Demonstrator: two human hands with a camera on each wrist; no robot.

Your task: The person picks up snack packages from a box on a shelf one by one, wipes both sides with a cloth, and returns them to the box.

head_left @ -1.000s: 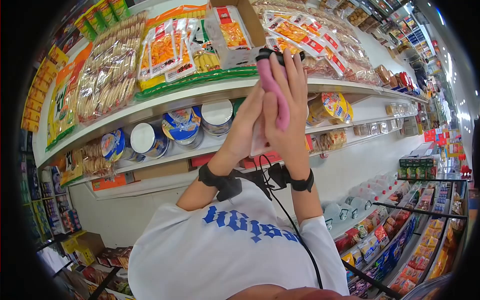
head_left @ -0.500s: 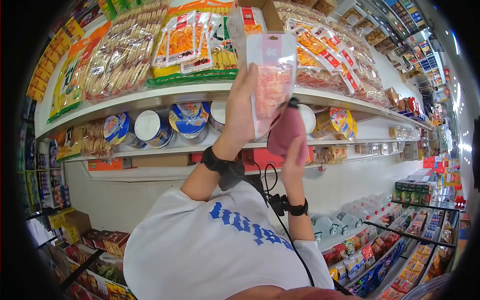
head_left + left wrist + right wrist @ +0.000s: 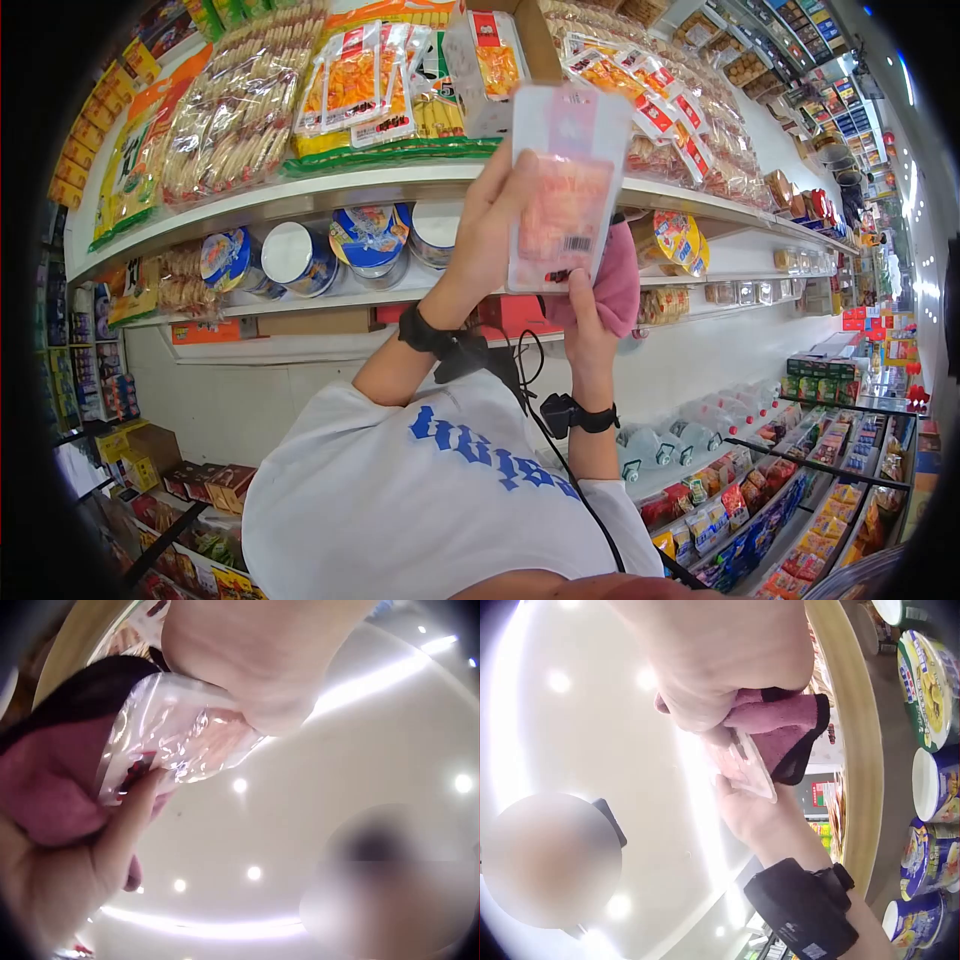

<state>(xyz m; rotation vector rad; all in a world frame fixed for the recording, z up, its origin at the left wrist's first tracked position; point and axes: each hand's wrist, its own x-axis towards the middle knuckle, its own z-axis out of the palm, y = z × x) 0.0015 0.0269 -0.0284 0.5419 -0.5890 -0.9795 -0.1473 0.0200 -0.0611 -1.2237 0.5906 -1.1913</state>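
A clear plastic snack packet (image 3: 565, 205) with a white and pink label and reddish contents is held up in front of the shelf, its printed back with a barcode facing me. My left hand (image 3: 487, 235) grips it along the left edge, thumb on the near face. At its lower right corner, my right hand (image 3: 590, 340) pinches the packet through a pink cloth (image 3: 622, 285) with dark edging. The right thumb lies on the packet's front, while the cloth (image 3: 56, 772) bunches behind it. The other right fingers are hidden by the cloth in the head view.
Flat packets (image 3: 350, 80) and a cardboard box (image 3: 540, 45) stand on the upper shelf (image 3: 400, 180), just beyond the held packet. Cup noodle tubs (image 3: 290, 255) line the shelf below. A black cable (image 3: 560, 450) hangs between the arms; bottles (image 3: 690, 435) stand lower right.
The right hand, first pressed with the cloth over the packet, has swung down and away, then come to the packet's lower corner. The packet now shows its back and has shifted slightly right.
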